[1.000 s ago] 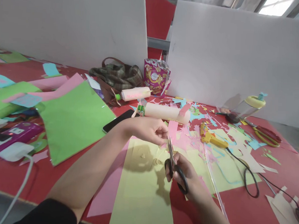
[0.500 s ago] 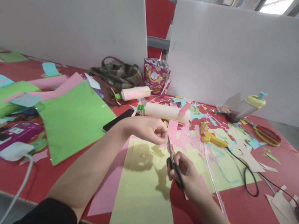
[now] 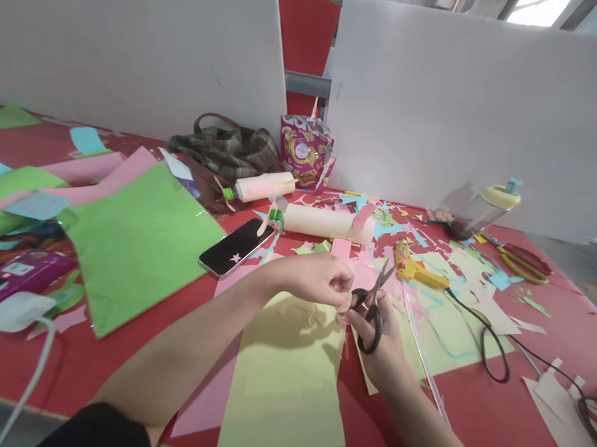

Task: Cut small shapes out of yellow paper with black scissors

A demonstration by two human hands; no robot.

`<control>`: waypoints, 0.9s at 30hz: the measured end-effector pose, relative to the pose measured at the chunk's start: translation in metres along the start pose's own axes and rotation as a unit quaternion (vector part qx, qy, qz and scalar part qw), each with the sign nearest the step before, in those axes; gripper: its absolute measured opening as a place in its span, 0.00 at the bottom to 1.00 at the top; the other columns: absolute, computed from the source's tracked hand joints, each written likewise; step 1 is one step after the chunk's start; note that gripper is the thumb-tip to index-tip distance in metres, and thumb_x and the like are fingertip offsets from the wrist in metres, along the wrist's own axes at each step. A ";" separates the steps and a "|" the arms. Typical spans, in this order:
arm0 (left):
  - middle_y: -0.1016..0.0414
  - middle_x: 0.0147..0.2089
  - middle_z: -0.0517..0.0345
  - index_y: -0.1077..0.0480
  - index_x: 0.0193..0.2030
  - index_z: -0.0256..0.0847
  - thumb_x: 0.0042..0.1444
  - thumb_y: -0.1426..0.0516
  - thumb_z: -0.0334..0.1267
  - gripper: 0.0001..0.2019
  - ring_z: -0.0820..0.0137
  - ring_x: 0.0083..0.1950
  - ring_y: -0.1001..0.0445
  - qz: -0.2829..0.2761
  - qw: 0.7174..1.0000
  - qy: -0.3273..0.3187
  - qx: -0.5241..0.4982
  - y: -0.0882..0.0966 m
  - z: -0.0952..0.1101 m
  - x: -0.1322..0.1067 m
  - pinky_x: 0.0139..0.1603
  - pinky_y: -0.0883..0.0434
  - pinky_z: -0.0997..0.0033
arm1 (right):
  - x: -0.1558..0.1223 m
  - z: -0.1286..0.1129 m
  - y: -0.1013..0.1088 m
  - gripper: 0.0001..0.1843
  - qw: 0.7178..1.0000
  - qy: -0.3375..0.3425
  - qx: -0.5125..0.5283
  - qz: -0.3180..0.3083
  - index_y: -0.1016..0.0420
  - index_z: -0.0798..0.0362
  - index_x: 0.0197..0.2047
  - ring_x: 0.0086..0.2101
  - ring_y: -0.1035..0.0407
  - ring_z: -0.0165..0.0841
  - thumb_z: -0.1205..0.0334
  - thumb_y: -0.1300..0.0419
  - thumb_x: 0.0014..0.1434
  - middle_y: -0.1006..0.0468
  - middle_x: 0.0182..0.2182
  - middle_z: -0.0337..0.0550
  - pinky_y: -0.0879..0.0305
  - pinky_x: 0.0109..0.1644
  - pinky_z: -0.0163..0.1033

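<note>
My right hand (image 3: 385, 341) has black-handled scissors (image 3: 373, 307) in its fingers, blades slightly apart and pointing away from me. Close beside it, my left hand (image 3: 320, 278) pinches a small pale piece of paper (image 3: 345, 305); its exact shape is hard to make out. Fingertips of both hands meet near this piece. Below them lies a pale yellow sheet (image 3: 289, 396) with a few small yellow snippets (image 3: 313, 316) on it. A pink sheet (image 3: 204, 399) shows from underneath on the left.
Behind my hands lie a white paper-wrapped bottle (image 3: 323, 223) and a phone (image 3: 237, 247). A yellow glue gun (image 3: 421, 271) with its cord sits to the right, near red-and-yellow-handled scissors (image 3: 524, 262) and a clear bottle (image 3: 492, 210). Green paper (image 3: 142, 242) covers the left side.
The scissors have turned in my right hand, their blades swinging right, away from the paper. My left hand has shifted right and nearer, meeting the right fingertips. The view has moved slightly.
</note>
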State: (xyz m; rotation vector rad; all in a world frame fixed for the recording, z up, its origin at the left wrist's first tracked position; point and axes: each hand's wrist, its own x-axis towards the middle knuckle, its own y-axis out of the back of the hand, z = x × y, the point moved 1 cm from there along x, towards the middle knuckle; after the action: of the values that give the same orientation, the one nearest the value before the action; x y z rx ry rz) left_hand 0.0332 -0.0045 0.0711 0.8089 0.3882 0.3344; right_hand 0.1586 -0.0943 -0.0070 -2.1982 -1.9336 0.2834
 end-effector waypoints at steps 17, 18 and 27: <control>0.37 0.23 0.62 0.36 0.25 0.37 0.43 0.54 0.31 0.06 0.77 0.23 0.40 -0.026 0.999 0.018 -0.002 -0.004 0.002 0.004 0.21 0.45 0.78 | 0.003 -0.006 0.001 0.15 0.996 0.004 0.036 0.079 0.44 0.48 0.28 0.24 0.39 0.25 0.68 0.39 0.44 0.37 0.28 0.33 0.37 0.22 0.30; 0.36 0.23 0.62 0.36 0.26 0.37 0.43 0.54 0.31 0.07 0.77 0.23 0.40 -0.030 0.999 0.019 -0.002 -0.003 0.002 0.003 0.21 0.45 0.79 | 0.003 -0.007 0.001 0.15 0.996 0.005 0.030 0.080 0.44 0.49 0.28 0.24 0.39 0.25 0.68 0.39 0.44 0.36 0.28 0.33 0.37 0.23 0.30; 0.39 0.21 0.62 0.36 0.25 0.36 0.47 0.54 0.35 0.08 0.78 0.21 0.42 -0.055 0.998 0.003 0.002 -0.007 0.000 0.004 0.19 0.48 0.78 | 0.001 -0.007 0.000 0.15 0.996 0.012 -0.002 0.091 0.45 0.48 0.28 0.23 0.39 0.25 0.67 0.39 0.43 0.35 0.27 0.32 0.38 0.23 0.30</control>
State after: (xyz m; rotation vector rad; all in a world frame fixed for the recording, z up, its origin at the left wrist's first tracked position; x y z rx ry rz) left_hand 0.0376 -0.0068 0.0652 0.7866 0.4379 0.2341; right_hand 0.1608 -0.0931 -0.0007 -2.3720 -1.7247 0.2787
